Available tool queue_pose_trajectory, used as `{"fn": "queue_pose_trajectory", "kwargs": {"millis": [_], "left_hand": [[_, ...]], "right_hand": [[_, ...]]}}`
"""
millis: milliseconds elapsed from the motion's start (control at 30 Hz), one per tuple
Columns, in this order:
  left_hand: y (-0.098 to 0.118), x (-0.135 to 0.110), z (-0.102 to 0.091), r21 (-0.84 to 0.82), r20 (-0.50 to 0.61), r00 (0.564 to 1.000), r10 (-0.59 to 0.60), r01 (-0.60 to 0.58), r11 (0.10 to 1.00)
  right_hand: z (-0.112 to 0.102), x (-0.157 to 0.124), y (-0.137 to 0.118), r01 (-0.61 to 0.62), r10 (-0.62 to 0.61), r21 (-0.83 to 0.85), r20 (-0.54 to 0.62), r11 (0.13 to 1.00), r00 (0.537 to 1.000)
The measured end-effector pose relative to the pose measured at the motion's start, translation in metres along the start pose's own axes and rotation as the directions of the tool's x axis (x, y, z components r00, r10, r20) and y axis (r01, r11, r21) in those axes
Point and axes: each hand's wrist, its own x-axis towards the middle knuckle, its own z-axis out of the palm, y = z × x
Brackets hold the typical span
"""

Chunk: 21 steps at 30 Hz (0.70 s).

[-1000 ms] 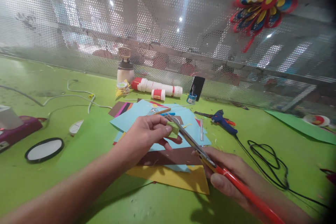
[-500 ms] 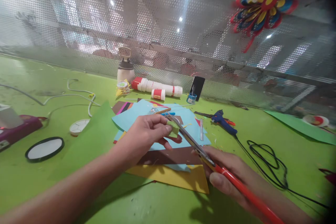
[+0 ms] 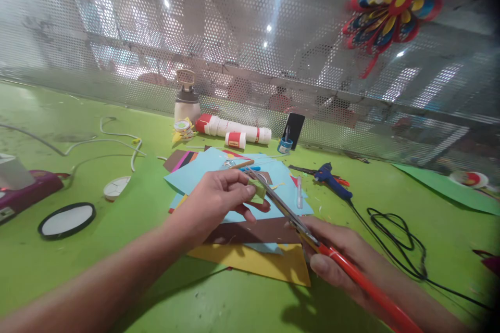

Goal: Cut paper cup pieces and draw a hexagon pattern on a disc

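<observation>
My left hand [image 3: 224,195] pinches a small folded piece of light green paper [image 3: 258,192] between thumb and fingers, above the paper pile. Its lower fingers are curled loosely beneath the piece. In my right hand [image 3: 336,250] is a pair of scissors [image 3: 287,212] with long metal blades and red handles. The blades point up and away to the left, passing right beside the green piece. Whether they touch it I cannot tell. Below both hands lie light blue sheets [image 3: 191,174], a brown strip [image 3: 250,231] and a yellow sheet [image 3: 269,265].
A blue glue gun [image 3: 332,179] with a black cord [image 3: 402,237] lies right. Behind the paper are a white-and-red tube [image 3: 238,130], a bottle [image 3: 186,106], a blue jar [image 3: 285,145] and a phone-like dark slab [image 3: 296,130]. A black-rimmed disc [image 3: 66,221] lies left.
Both hands, the green piece and the scissors have hardly moved. At the left, a little more of the small white disc is now covered.
</observation>
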Motion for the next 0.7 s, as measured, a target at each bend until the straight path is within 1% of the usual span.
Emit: {"fn": "queue_pose_trajectory", "kwargs": {"millis": [167,467,700], "left_hand": [[0.0004,0.0007,-0.0003,-0.002,-0.008,1.000,-0.010,0.010,1.000],[0.0013,0.0002,0.0020,-0.006,-0.014,1.000,-0.017,0.017,1.000],[0.0022,0.0001,0.0014,-0.025,-0.018,1.000,-0.023,0.023,0.999]], "right_hand": [[-0.0003,0.0012,-0.0041,0.007,-0.008,-0.007,-0.012,1.000,1.000],[0.0005,0.0000,0.0011,-0.015,0.015,-0.014,-0.006,1.000,1.000],[0.0002,0.0016,-0.0024,-0.010,0.010,0.000,-0.001,1.000,1.000]]}}
